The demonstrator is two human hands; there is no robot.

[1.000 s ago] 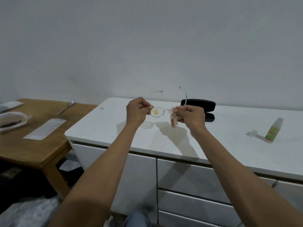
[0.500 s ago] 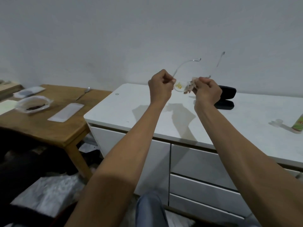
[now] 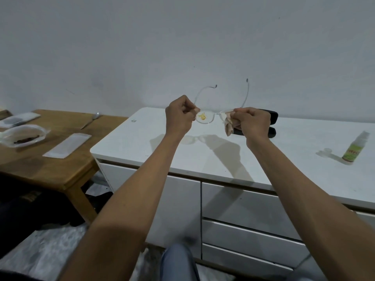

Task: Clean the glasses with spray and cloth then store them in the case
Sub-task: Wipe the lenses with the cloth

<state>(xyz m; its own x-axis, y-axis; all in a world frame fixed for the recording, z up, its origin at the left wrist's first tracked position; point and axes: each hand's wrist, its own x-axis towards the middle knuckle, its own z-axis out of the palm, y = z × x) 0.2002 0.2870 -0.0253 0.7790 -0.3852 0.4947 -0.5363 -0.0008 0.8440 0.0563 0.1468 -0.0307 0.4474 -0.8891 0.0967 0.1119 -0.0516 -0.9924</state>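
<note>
Both hands are closed on the glasses (image 3: 211, 116) and hold them up in the air above the white cabinet top (image 3: 213, 151). The left hand (image 3: 179, 115) pinches the left end of the clear frame. The right hand (image 3: 253, 122) pinches the right lens through a small pinkish cloth (image 3: 229, 126), and some of the cloth hangs down below the fingers. The two thin arms of the glasses stick up and away from the person.

There is a yellow smudge (image 3: 202, 117) on the lens next to the left hand. I think the right lens is being wiped now, but the cloth hides it, so I cannot tell how clean it is. To do this step well, the left hand should hold the frame steady and not bend it. The cloth should rub in small, soft circles on both sides of the lens. Then the cloth should go over to the yellow spot, which may need more spray first.

Farther back, the black case (image 3: 273, 123) lies open near the back edge of the cabinet top, just behind the right hand. The spray bottle (image 3: 353, 149) stands upright far over by the right edge, with what looks like its clear cap (image 3: 324, 153) lying beside it.
</note>
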